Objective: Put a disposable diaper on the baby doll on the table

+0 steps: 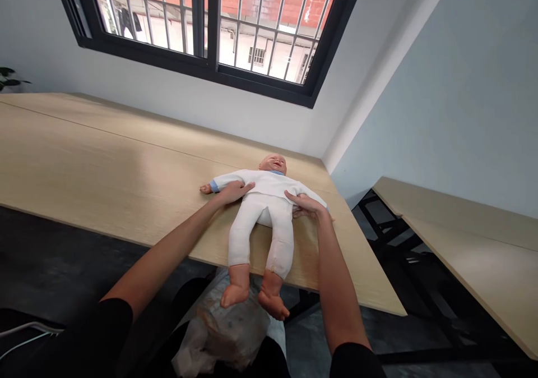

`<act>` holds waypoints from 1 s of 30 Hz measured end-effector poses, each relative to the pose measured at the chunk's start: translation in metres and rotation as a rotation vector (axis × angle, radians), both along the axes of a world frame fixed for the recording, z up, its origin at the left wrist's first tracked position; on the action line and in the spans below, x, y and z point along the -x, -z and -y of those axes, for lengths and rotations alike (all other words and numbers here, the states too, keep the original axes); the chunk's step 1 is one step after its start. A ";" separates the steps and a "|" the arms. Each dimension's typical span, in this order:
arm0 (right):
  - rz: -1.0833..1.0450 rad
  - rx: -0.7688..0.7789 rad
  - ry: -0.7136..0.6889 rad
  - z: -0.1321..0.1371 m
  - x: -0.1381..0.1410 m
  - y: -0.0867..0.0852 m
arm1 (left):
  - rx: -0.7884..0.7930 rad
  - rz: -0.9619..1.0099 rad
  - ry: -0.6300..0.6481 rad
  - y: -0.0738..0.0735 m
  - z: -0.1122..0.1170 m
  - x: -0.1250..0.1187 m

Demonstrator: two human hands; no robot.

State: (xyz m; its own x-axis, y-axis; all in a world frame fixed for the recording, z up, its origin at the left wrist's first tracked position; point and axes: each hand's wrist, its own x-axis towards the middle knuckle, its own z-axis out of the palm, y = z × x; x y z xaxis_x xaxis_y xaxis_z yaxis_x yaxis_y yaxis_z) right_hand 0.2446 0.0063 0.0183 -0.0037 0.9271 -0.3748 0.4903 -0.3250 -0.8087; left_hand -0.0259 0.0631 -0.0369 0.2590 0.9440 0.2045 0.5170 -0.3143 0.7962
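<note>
A baby doll (269, 190) lies on its back on the wooden table (105, 170), its head toward the window. It wears a white top with blue collar and cuffs, and its cloth legs are white. Its bare feet hang past the table's near edge. My left hand (236, 192) grips the doll's waist on the left, thumb on the front of the top. On the other side my right hand (306, 203) holds the waist, thumb on the hem and fingers low beside the body. Some fingertips of both hands are hidden.
A plastic bag (231, 333) with unclear contents is below the doll's feet, by my lap. Beyond the table is a wall with a barred window (210, 69). Another table (471, 243) stands at the right, across a gap. A chair's edge (29, 327) shows at lower left.
</note>
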 end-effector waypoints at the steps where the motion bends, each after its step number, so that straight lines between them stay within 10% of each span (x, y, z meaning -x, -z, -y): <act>1: 0.072 0.022 0.004 0.000 0.000 -0.001 | -0.024 -0.009 -0.027 -0.001 0.002 -0.001; 23: 0.155 -0.349 0.116 -0.030 0.003 0.044 | -0.277 0.034 -0.138 0.002 -0.005 0.000; 30: 0.440 -0.427 0.215 -0.033 0.008 0.050 | -0.460 0.157 -0.116 -0.036 0.100 -0.009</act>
